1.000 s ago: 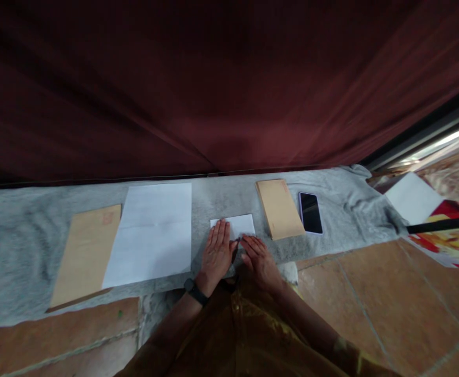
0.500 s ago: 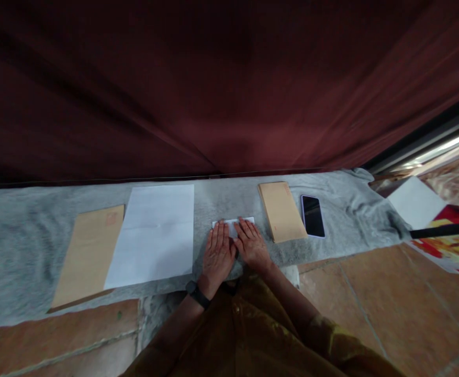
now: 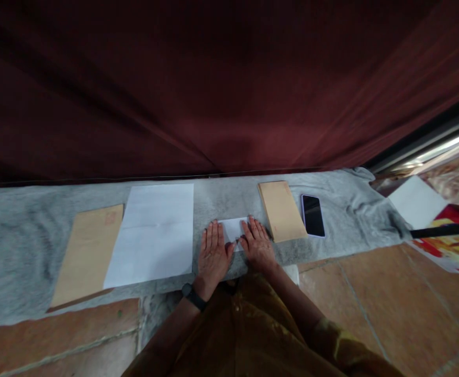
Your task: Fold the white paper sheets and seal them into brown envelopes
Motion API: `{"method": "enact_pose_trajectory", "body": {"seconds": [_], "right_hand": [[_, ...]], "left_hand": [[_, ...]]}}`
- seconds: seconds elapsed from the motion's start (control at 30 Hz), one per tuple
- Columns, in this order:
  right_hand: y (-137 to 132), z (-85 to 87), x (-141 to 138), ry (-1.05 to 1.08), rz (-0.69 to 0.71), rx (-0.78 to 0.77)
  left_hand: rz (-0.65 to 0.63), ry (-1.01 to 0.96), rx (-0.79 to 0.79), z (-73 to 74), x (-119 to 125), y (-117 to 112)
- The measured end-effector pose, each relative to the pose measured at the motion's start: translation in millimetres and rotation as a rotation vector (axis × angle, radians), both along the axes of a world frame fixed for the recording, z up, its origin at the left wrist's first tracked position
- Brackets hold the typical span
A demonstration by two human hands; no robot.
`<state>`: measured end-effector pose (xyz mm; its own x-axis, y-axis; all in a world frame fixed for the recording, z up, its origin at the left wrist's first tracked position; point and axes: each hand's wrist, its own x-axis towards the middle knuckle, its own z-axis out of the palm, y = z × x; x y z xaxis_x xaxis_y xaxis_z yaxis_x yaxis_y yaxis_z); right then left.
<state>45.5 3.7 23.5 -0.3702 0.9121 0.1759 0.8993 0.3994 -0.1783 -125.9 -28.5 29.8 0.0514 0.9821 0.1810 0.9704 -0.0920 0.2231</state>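
Note:
A small folded piece of white paper (image 3: 234,228) lies on the grey cloth in front of me. My left hand (image 3: 214,255) rests flat over its left edge, fingers stretched forward, a dark watch on the wrist. Over the right edge lies my right hand (image 3: 259,248), palm down with its fingers extended. Both thumbs point inward toward the lower middle of the paper. Part of the paper is hidden under the hands. Left of my left hand is a stack of large white sheets (image 3: 154,235); right of my right hand are brown envelopes (image 3: 283,210).
A larger brown envelope (image 3: 86,256) lies partly under the white sheets. To the right of the small envelopes is a phone (image 3: 313,215). Grey cloth (image 3: 355,214) covers the narrow surface, a dark red curtain (image 3: 229,104) hangs behind, and tiled floor (image 3: 350,298) shows in front.
My hands have slid apart, the left to the left and the right to the right. More of the folded white paper shows between them.

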Motion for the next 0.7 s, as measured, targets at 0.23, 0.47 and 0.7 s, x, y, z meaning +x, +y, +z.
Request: {"method": "enact_pose_trajectory", "body": {"seconds": [0.23, 0.47, 0.7], "right_hand": [[-2, -1.2, -1, 0.026, 0.014, 0.029], [-3, -2.4, -1, 0.035, 0.016, 0.049], [-3, -7.0, 1, 0.035, 0.015, 0.071]], "left_hand": [[-0.075, 0.022, -0.008, 4.8, 17, -1], [-0.092, -0.014, -0.045, 0.6, 10, -8], [-0.022, -0.01, -0.056, 2.7, 0, -17]]}}
